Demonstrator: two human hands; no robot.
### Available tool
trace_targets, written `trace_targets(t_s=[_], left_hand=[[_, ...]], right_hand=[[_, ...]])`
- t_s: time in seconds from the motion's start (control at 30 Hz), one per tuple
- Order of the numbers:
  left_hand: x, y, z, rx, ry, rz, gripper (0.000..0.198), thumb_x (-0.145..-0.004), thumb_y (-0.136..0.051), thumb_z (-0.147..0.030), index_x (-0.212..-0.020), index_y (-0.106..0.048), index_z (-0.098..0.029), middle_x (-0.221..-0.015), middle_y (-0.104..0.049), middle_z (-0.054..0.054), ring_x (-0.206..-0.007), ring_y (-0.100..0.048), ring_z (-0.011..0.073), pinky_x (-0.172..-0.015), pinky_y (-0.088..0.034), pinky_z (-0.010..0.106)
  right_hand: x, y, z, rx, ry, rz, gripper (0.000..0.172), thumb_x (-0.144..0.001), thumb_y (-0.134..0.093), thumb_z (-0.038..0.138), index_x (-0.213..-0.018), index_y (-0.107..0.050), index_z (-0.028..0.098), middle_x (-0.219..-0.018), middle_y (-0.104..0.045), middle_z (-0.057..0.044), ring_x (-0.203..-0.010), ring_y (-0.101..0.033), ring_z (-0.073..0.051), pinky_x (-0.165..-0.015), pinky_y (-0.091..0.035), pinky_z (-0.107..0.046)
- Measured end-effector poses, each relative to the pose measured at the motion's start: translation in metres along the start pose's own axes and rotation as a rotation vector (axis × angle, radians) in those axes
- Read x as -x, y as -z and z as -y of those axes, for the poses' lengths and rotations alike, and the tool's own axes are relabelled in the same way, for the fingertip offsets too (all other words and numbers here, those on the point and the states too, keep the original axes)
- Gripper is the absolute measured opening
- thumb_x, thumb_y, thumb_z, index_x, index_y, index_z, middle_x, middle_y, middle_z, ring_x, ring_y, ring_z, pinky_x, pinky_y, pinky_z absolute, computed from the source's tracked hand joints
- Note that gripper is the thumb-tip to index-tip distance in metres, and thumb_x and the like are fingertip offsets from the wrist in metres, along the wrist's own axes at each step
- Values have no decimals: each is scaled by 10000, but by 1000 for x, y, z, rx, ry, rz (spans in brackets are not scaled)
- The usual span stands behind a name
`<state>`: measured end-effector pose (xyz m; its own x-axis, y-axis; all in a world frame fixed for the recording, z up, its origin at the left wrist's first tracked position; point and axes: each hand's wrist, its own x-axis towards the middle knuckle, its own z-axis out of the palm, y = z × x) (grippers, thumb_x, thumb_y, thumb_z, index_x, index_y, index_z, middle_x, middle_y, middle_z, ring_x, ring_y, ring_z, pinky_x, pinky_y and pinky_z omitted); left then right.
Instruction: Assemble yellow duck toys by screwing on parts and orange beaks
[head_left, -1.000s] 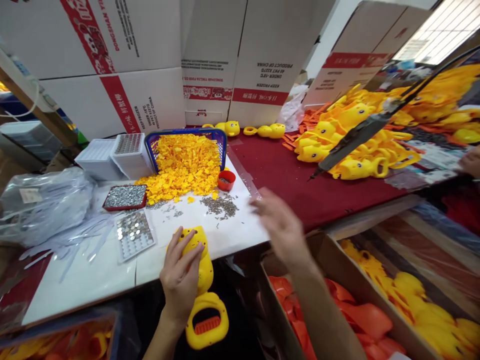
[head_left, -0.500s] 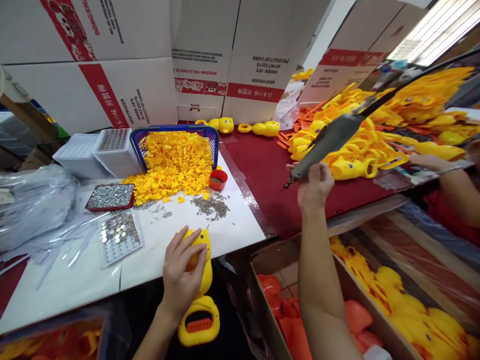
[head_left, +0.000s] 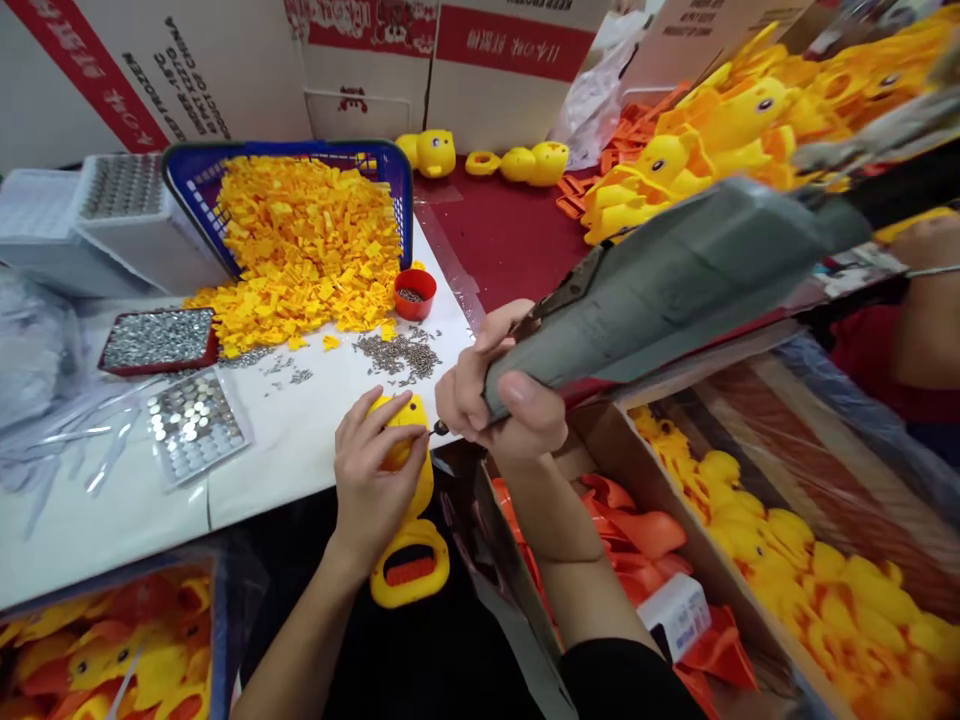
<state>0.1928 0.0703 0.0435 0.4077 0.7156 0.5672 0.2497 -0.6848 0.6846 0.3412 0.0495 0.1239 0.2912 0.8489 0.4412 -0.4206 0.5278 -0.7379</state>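
My left hand (head_left: pixel 371 478) is closed over a yellow duck-shaped toy (head_left: pixel 409 500) lying at the near edge of the white work board (head_left: pixel 300 455); the toy's handle with an orange insert hangs off the edge. My right hand (head_left: pixel 495 395) grips a grey electric screwdriver (head_left: pixel 675 280) that hangs on a cable from the upper right. Its tip touches the toy beside my left fingers. A heap of small screws (head_left: pixel 397 355) lies on the board just beyond the toy.
A blue basket (head_left: pixel 180 175) spills small yellow parts (head_left: pixel 300 250). A red cup (head_left: pixel 415 293), a red tray of metal bits (head_left: pixel 157 340) and a clear tray (head_left: pixel 195 425) lie nearby. Boxes of orange parts (head_left: pixel 637 540) and yellow parts (head_left: pixel 825 580) stand at right. Another person's arm (head_left: pixel 926 320) is at far right.
My right hand went up to the hanging screwdriver, took hold of it, and brought it down to the toy. My left hand stayed on the toy. The camera tilted down and closer.
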Motion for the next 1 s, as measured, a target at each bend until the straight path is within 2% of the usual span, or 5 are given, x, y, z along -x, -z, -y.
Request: trace_targets(t_s=[0.23,0.37,0.7,0.87,1.0], left_hand=[[-3,1,1,15,-17,32,67,-932,-725,-209,-908,-775,-247,-1228,-795,63,-1288,-650,285,-1075,-519,511],[-2,0,1,13,-14,33,53,-928,-735,-206,-917,-777,-238,-1231,-793,69,-1286,-645,286,-1065,-521,505],[-1,2,3,26,5,10,57,-946,-716,-232,-969,-767,-243,-1217,-795,59,-1287,-644,277,-1081,-519,502],[-1,3,2,34,7,10,186,-951,-715,-264,-1131,-741,-221,-1224,-791,78,-1295,-642,280,-1104,-509,503],[0,3,3,32,20,16,171,-955,-712,-277,-1114,-747,-226,-1238,-786,79,-1314,-636,290,-1130,-492,522]], right_hand=[[4,-5,2,129,35,-116,367,-847,-733,498,-881,-423,306,-458,-426,134,-295,-334,-107,-354,-330,-249],[4,-5,-1,161,62,-98,356,-877,-715,487,-886,-412,300,-455,-417,139,-284,-297,-90,-352,-311,-243],[11,-6,-4,205,147,-80,261,-911,-682,404,-929,-441,307,-491,-438,116,-311,-350,-113,-374,-325,-270],[12,-10,-2,342,93,-212,441,-827,-732,604,-893,-403,318,-465,-365,118,-325,-355,-139,-404,-339,-320],[11,-15,-1,579,-85,-333,631,-724,-579,891,-813,-359,306,-463,-326,111,-344,-357,-126,-448,-351,-326]])
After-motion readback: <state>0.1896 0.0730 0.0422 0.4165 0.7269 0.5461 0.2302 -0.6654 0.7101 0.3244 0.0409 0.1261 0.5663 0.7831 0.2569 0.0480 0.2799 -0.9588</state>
